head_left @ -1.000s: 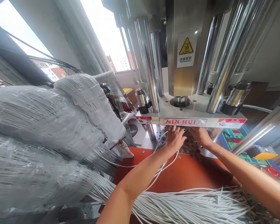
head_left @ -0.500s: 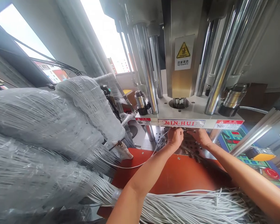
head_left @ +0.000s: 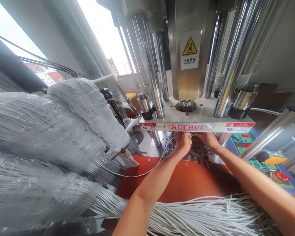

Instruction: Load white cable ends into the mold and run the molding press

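The left hand [head_left: 183, 142] curls its fingers [head_left: 180, 137] together and the right hand [head_left: 208, 139] reaches its fingers [head_left: 199, 135] forward, but whether either clamps anything is hidden. The 2 hands sit over a perforated steel plate [head_left: 201, 152] beneath the MIN-HUI crossbar [head_left: 188, 127]. A thin white wire [head_left: 162, 157] runs from beside the left hand across an orange bench [head_left: 186, 182], with loose white wires [head_left: 199, 218] in front and plastic-wrapped wire bundles [head_left: 51, 127] to the left.
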Demonstrator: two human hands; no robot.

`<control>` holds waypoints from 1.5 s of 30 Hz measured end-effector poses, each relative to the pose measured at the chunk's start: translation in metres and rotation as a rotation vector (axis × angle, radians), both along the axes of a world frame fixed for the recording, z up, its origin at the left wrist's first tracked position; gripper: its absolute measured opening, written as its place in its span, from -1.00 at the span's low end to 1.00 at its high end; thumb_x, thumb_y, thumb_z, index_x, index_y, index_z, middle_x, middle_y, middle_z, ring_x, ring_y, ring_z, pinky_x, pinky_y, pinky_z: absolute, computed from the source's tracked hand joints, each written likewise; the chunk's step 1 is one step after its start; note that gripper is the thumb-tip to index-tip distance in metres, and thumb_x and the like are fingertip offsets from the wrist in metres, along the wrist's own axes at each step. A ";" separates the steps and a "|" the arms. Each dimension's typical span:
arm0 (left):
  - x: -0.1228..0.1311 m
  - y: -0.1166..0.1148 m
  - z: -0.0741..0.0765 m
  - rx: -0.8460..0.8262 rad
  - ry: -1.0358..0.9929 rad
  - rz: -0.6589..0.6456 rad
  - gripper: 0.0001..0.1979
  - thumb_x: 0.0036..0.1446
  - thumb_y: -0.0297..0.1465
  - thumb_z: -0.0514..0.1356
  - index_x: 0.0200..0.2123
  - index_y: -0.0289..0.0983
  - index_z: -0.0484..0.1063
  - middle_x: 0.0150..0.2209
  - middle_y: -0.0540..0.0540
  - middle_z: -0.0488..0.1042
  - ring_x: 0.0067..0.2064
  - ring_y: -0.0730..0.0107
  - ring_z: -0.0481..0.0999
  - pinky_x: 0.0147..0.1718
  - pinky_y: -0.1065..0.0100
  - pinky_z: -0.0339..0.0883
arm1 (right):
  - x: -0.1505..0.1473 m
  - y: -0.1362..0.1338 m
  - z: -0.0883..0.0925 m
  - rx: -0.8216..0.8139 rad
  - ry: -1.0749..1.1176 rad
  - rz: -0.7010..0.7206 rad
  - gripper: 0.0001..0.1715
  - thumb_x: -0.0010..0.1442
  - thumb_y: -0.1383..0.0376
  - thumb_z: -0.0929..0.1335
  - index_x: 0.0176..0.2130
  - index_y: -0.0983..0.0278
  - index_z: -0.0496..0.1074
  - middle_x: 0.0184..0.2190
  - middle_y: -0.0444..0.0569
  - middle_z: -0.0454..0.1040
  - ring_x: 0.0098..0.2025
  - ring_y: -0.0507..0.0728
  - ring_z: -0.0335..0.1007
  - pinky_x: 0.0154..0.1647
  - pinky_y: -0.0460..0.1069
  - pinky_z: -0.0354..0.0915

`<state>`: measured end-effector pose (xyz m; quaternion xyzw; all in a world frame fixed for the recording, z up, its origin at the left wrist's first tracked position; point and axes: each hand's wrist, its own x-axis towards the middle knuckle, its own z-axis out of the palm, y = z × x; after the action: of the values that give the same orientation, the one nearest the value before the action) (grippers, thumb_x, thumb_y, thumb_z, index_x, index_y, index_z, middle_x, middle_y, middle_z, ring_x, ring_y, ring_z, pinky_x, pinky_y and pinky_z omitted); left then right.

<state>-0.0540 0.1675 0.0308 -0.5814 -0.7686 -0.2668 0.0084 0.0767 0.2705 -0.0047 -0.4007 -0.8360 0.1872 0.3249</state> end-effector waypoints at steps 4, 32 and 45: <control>0.000 0.002 -0.001 -0.009 -0.033 0.003 -0.86 0.07 -0.45 0.21 -0.48 -0.19 0.56 -0.37 -0.10 0.56 -0.12 0.18 0.45 -0.15 0.22 0.17 | 0.001 -0.001 0.002 0.015 -0.013 0.001 -0.63 0.12 0.11 0.37 -0.15 0.27 0.51 -0.17 0.13 0.54 -0.01 0.34 0.39 0.05 0.19 0.26; 0.002 -0.004 -0.002 -0.037 0.124 -0.133 -0.69 0.07 -0.54 0.15 -0.18 -0.13 0.56 -0.20 -0.13 0.54 -0.01 0.10 0.40 -0.04 0.11 0.15 | 0.001 -0.013 0.007 0.042 -0.075 -0.043 -0.67 0.21 0.16 0.28 -0.13 0.24 0.51 -0.21 0.09 0.57 -0.04 0.35 0.42 0.05 0.21 0.26; 0.001 -0.011 -0.002 0.018 0.102 -0.089 -0.71 0.14 -0.45 0.19 -0.11 -0.01 0.53 -0.15 -0.04 0.52 -0.01 0.20 0.39 -0.04 0.18 0.17 | -0.006 -0.005 0.000 0.044 -0.084 -0.065 -0.63 0.21 0.16 0.29 -0.06 0.24 0.48 -0.21 0.08 0.57 -0.11 0.29 0.45 -0.09 0.11 0.34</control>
<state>-0.0528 0.1560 0.0285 -0.6276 -0.7382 -0.2438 0.0412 0.0703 0.2652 -0.0045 -0.4281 -0.8392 0.1412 0.3041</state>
